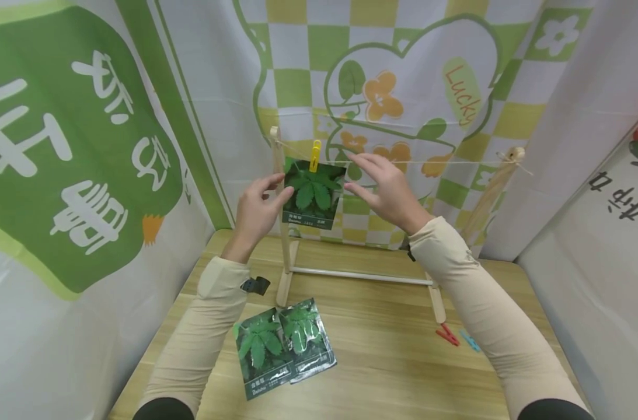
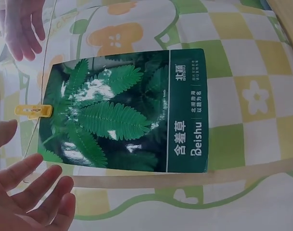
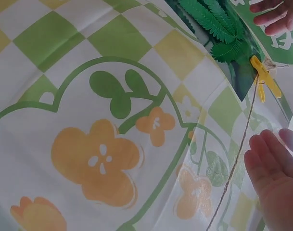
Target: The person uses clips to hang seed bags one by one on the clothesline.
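A green seed packet [image 1: 308, 201] with a leaf photo hangs from a string [image 1: 429, 162], held at its top edge by a yellow clothespin [image 1: 315, 156]. My left hand [image 1: 258, 207] is beside the packet's left edge, fingers spread and relaxed. In the left wrist view, that hand [image 2: 28, 197] shows nothing in its grasp, with fingertips close to the packet's corner. My right hand [image 1: 387, 189] is just off the packet's right edge. Its fingers [image 3: 264, 154] are extended and hold nothing in the right wrist view, below the clothespin [image 3: 264, 79].
Wooden posts [image 1: 282, 233] and a white crossbar [image 1: 361, 276] form the string's stand. Two more seed packets [image 1: 263, 350] lie overlapping on the wooden table [image 1: 382, 361]. A red clothespin [image 1: 447, 335] and a blue clothespin [image 1: 470, 340] lie by the right foot. Printed cloth hangs behind.
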Demonstrator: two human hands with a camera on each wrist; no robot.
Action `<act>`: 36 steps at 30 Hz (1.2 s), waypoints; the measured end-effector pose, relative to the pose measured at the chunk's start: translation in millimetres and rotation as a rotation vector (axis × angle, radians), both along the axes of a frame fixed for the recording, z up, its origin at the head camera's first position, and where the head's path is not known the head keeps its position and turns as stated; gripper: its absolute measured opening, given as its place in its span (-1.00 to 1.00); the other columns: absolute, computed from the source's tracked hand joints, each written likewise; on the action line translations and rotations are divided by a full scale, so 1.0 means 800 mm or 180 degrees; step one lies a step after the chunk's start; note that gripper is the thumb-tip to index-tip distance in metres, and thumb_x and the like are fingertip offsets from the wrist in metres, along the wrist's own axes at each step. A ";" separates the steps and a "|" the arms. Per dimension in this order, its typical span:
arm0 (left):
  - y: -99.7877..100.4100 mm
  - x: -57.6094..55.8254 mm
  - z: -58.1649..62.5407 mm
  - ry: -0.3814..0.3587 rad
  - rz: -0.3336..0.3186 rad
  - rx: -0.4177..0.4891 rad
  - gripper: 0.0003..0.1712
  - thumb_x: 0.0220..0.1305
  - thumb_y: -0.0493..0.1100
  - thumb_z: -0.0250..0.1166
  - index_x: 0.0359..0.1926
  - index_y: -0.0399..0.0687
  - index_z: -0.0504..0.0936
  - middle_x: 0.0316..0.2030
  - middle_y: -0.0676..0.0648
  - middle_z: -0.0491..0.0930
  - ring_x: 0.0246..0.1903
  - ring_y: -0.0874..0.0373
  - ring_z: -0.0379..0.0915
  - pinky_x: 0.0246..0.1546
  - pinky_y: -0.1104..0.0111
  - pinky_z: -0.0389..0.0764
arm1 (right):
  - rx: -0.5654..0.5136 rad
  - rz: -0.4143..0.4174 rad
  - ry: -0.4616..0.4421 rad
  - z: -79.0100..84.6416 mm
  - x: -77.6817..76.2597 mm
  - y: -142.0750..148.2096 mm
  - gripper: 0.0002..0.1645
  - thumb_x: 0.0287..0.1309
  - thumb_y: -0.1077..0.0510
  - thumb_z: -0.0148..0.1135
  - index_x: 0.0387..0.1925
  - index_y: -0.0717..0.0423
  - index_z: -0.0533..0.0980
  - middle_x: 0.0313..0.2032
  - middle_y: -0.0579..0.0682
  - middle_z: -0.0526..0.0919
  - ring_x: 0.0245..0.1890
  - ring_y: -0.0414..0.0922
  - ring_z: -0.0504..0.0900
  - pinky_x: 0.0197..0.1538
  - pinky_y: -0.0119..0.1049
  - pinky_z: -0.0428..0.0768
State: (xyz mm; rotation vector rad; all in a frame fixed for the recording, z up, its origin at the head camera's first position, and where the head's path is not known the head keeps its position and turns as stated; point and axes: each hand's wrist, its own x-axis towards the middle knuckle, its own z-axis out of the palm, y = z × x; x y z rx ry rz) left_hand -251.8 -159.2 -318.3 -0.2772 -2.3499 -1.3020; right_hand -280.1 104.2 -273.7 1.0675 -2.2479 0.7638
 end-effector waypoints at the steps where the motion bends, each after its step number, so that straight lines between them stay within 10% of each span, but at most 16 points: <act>1: -0.001 0.001 -0.001 -0.0018 -0.0009 -0.0051 -0.47 0.35 0.00 0.25 0.24 -0.17 0.50 0.18 -0.23 0.52 0.17 -0.12 0.43 0.22 0.02 0.47 | 0.0012 0.0003 0.0020 -0.001 0.001 0.002 -0.34 0.17 0.11 0.36 0.25 0.30 0.41 0.13 0.24 0.55 0.16 0.13 0.52 0.26 -0.03 0.51; 24: -0.021 0.035 -0.041 -0.0232 -0.0101 -0.0925 -0.08 0.26 0.38 0.15 0.46 -0.02 0.19 0.46 -0.20 0.14 0.43 -0.26 0.03 0.35 -0.27 0.15 | 0.0053 -0.0266 -0.0273 -0.067 0.036 0.071 -0.11 0.20 -0.22 0.24 0.34 0.29 0.29 0.25 0.30 0.42 0.27 0.20 0.39 0.33 0.14 0.37; 36: -0.039 0.045 -0.057 -0.0539 0.0025 -0.1010 -0.01 0.21 0.42 0.17 0.50 0.06 0.12 0.50 -0.22 0.05 0.47 -0.26 -0.06 0.35 -0.32 0.08 | -0.0046 -0.0590 -0.0642 -0.091 0.049 0.105 -0.17 0.17 -0.01 0.35 0.37 0.25 0.27 0.28 0.30 0.40 0.30 0.25 0.35 0.33 0.23 0.32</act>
